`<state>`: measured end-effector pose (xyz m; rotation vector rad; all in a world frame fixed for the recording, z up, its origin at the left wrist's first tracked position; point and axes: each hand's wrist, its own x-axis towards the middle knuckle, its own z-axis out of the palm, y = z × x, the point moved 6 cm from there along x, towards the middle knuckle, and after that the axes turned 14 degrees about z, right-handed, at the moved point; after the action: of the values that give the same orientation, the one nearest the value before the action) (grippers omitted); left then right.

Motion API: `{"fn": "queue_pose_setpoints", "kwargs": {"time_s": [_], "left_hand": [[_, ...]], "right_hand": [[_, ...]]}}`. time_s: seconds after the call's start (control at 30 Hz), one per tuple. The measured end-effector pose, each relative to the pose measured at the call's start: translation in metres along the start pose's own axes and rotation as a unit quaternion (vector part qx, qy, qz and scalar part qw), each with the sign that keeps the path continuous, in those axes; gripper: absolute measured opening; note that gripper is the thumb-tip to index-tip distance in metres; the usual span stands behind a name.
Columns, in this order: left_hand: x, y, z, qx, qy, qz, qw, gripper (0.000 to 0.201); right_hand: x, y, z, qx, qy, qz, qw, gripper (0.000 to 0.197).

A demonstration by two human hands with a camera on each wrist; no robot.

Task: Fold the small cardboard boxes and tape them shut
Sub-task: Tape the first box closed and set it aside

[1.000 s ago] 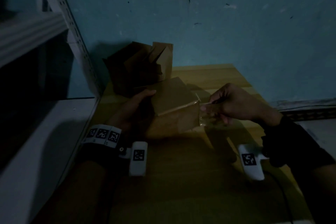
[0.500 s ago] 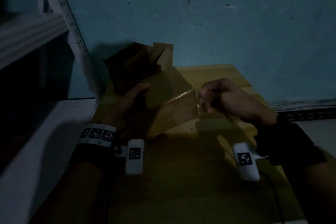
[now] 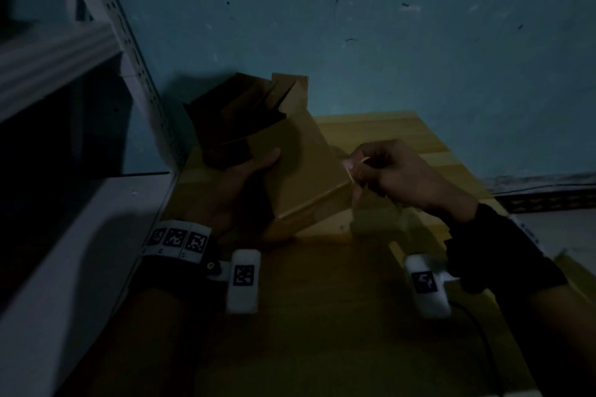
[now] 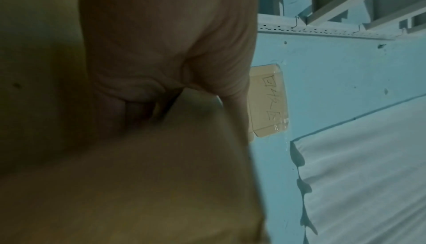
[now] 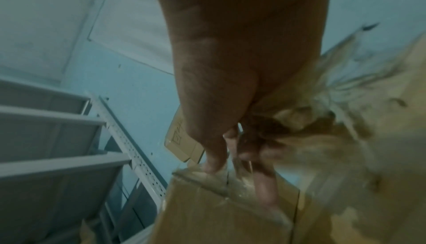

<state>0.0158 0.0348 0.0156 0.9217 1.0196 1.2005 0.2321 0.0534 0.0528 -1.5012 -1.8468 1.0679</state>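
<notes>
While tilted above the yellow wooden table, the small brown cardboard box sits in the left hand, fingers curled round its far side. At its right corner, the right hand pinches clear tape. Unfolded brown cartons stand behind.

- A blue painted wall fills the upper frame, scuffed with small dark marks.
- A cardboard piece with handwritten marks is taped to it.
- White metal shelving, its upright perforated, runs down the left side.
- A wooden tabletop covers the lower middle.
</notes>
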Motion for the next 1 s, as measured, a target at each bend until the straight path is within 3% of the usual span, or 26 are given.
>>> {"fn": "queue_pose_setpoints", "kwargs": {"time_s": [0.13, 0.27, 0.4, 0.43, 0.53, 0.6, 0.63, 0.7, 0.8, 0.83, 0.9, 0.93, 1.0], "left_hand": [[-0.001, -0.001, -0.001, -0.012, -0.02, -0.014, 1.0, 0.058], [0.0, 0.001, -0.003, -0.08, -0.036, 0.016, 0.996, 0.064], [-0.001, 0.007, -0.005, -0.108, -0.06, 0.06, 0.991, 0.108], [0.0, 0.005, -0.009, -0.085, -0.036, 0.065, 0.994, 0.106], [0.001, 0.005, -0.017, -0.077, 0.04, 0.105, 0.991, 0.055], [0.002, 0.003, -0.019, -0.094, 0.05, 0.121, 0.987, 0.05], [0.002, 0.003, -0.017, -0.106, 0.046, 0.118, 0.986, 0.051], [-0.002, 0.006, -0.016, -0.109, 0.045, 0.133, 0.984, 0.081], [-0.006, 0.01, -0.015, -0.092, 0.052, 0.135, 0.985, 0.128], [-0.003, 0.006, -0.019, -0.093, 0.059, 0.127, 0.986, 0.124], [0.0, 0.004, -0.022, -0.094, 0.063, 0.111, 0.987, 0.073], [0.001, 0.004, -0.023, -0.067, 0.059, 0.104, 0.991, 0.072], [0.002, 0.005, -0.023, -0.047, 0.048, 0.103, 0.992, 0.1]], "right_hand": [[0.004, 0.006, -0.006, 0.041, 0.019, -0.003, 0.999, 0.015], [0.004, 0.007, -0.013, 0.13, 0.022, 0.012, 0.991, 0.045], [0.004, 0.006, -0.016, 0.127, -0.015, 0.021, 0.992, 0.048], [0.004, 0.007, -0.016, 0.121, -0.021, 0.027, 0.992, 0.046], [0.004, 0.006, -0.014, 0.097, -0.019, 0.036, 0.994, 0.037], [0.003, 0.005, -0.012, 0.068, -0.021, 0.036, 0.997, 0.042], [0.002, 0.005, -0.01, 0.052, -0.026, 0.038, 0.998, 0.051], [0.0, 0.004, -0.005, 0.031, -0.043, 0.052, 0.997, 0.07], [-0.002, 0.003, 0.003, 0.02, -0.059, 0.063, 0.996, 0.068], [-0.002, 0.003, 0.005, 0.028, -0.061, 0.063, 0.996, 0.064], [-0.002, 0.003, 0.006, 0.059, -0.061, 0.054, 0.995, 0.056], [-0.001, 0.002, 0.005, 0.072, -0.059, 0.042, 0.995, 0.053], [0.001, 0.0, 0.003, 0.087, -0.046, 0.013, 0.995, 0.046]]}}
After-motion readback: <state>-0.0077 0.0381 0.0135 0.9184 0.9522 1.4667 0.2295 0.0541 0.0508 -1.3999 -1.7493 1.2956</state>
